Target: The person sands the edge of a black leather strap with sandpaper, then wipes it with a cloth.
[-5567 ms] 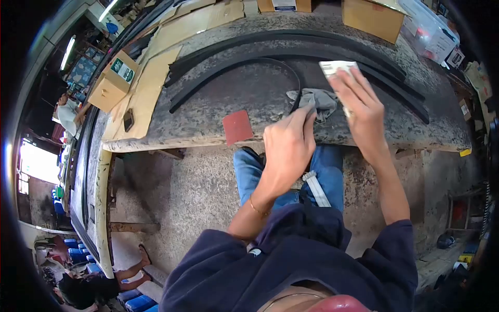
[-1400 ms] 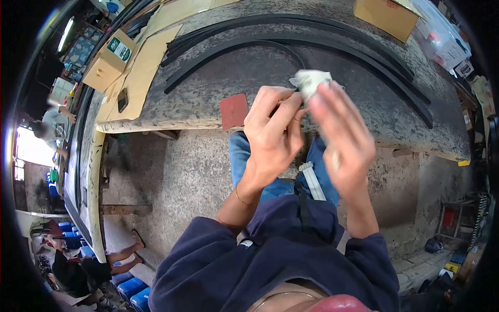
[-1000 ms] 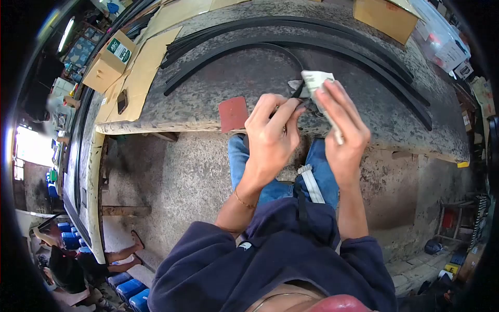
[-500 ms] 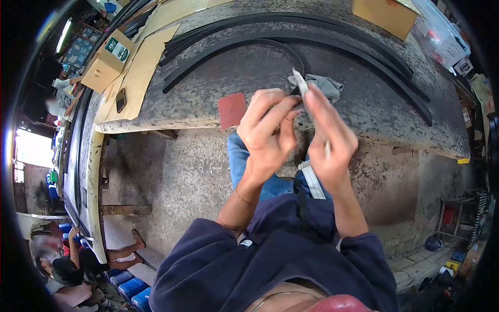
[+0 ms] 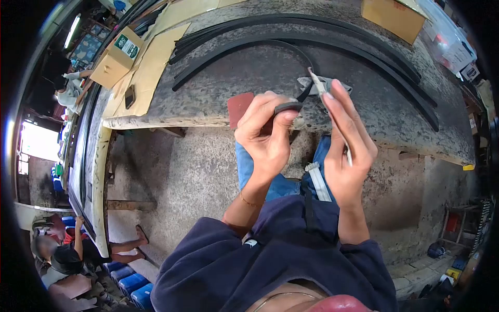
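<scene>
My left hand [image 5: 264,136] pinches the end of a black strip [image 5: 289,106] between thumb and fingers, above the table's near edge. From there the strip runs back and bends toward the longer strips on the table. In my right hand [image 5: 351,140] is a slim, pale pen-like tool [image 5: 316,80], its narrow tip pointing up and away from me. The tool and strip end are apart. A crumpled grey cloth [image 5: 339,89] lies behind my right fingers, partly hidden. Beside my left hand is a dark red square piece [image 5: 239,107], perhaps sandpaper.
Long black strips [image 5: 364,52] curve across the worn table [image 5: 208,106]. At the left are flat cardboard [image 5: 148,78], a phone [image 5: 130,96] and a cardboard box [image 5: 112,67]. Another box [image 5: 392,20] and a clear plastic bin [image 5: 449,39] stand back right. A person [image 5: 65,257] sits lower left.
My hands have moved apart; the right one went right with the tool, away from the strip end. The strip end now shows clearly in my left hand. The view has shifted slightly.
</scene>
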The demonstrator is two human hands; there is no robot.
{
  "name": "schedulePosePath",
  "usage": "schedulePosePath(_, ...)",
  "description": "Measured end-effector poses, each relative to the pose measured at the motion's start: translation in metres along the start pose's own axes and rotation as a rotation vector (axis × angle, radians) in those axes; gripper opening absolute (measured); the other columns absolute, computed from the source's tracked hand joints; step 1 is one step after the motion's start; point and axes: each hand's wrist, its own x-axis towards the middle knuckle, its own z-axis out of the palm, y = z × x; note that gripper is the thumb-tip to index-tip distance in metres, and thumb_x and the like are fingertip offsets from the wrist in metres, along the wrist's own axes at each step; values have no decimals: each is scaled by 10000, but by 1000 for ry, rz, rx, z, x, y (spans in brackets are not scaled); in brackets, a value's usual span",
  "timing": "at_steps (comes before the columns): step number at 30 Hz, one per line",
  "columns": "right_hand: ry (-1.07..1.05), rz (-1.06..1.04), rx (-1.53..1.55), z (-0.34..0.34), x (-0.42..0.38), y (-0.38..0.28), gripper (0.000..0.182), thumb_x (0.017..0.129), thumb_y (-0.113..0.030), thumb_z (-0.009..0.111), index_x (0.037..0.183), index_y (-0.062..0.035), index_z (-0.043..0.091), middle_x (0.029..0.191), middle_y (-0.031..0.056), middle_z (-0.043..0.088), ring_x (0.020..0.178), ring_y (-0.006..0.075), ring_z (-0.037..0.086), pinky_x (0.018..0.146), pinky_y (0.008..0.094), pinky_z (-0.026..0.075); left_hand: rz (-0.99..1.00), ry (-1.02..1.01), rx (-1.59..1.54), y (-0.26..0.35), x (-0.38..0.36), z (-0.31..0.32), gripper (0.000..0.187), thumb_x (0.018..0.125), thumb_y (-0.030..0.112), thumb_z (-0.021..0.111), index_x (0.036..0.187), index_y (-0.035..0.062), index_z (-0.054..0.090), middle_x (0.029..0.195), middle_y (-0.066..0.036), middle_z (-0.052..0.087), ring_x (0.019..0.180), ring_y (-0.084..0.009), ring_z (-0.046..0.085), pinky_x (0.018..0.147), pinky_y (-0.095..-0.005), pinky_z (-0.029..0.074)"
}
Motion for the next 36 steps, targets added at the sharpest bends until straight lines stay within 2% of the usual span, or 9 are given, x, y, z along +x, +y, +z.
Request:
schedulePosePath(4,-37,-231,40,0,8,-23,433,791,27,698,1218,-38,686,1257,206,659,1185,386,632,966,417,542,53,-8,22,5,2,4,77,828,-69,694,902,-89,689,857,-122,674,756,-170,598,660,-274,465)
schedulePosePath(9,-135,-5,-95,-6,3,5,361,824,-18,706,1185,-29,702,1226,187,678,1143,399,650,947,464,549,163,-43,221,5,6,-3,113,791,-98,697,900,-67,696,849,-126,679,734,-203,613,670,-292,481)
schedulePosePath(13,-81,-242,-73,-6,7,-2,447,780,53,667,1216,-45,684,1232,163,677,1157,357,648,943,450,545,246,-44,253,4,6,3,139,772,-100,710,905,-59,705,846,-124,679,729,-212,614,665,-293,481)
schedulePosePath(15,-207,-2,-147,-3,12,20,424,799,-2,687,1217,-69,694,1216,169,683,1141,353,660,914,454,558,212,-70,304,8,8,3,154,765,-100,710,913,-60,703,844,-125,676,724,-230,612,666,-305,484)
schedulePosePath(21,-134,-202,-44,0,15,4,537,768,106,639,1270,-84,668,1269,179,653,1129,351,661,894,397,584,254,-118,338,7,6,-2,195,744,-116,710,926,-47,708,857,-115,670,737,-235,613,645,-320,482)
schedulePosePath(23,-218,112,-48,-4,15,20,496,782,31,691,1259,-107,684,1271,185,651,1132,368,661,923,406,578,259,-108,312,7,10,-3,174,752,-97,712,920,-56,696,852,-125,660,730,-243,607,648,-327,482)
schedulePosePath(29,-135,-201,-95,3,10,4,532,757,142,615,1244,-61,672,1286,161,646,1162,362,640,914,441,566,281,-107,352,3,8,-6,204,740,-121,700,927,-41,711,863,-116,676,741,-250,619,657,-328,487)
schedulePosePath(33,-169,45,-21,-7,16,6,448,787,28,690,1223,-74,685,1256,158,666,1152,367,648,948,433,552,314,-121,279,-6,9,-7,176,752,-84,722,924,-51,706,851,-125,664,730,-247,604,661,-331,489)
schedulePosePath(36,-138,-145,4,6,11,-4,629,709,241,510,1245,-47,665,1236,152,676,1161,324,651,959,396,545,228,-116,291,3,5,-7,119,802,-61,726,919,-65,701,848,-114,666,730,-213,608,656,-300,479)
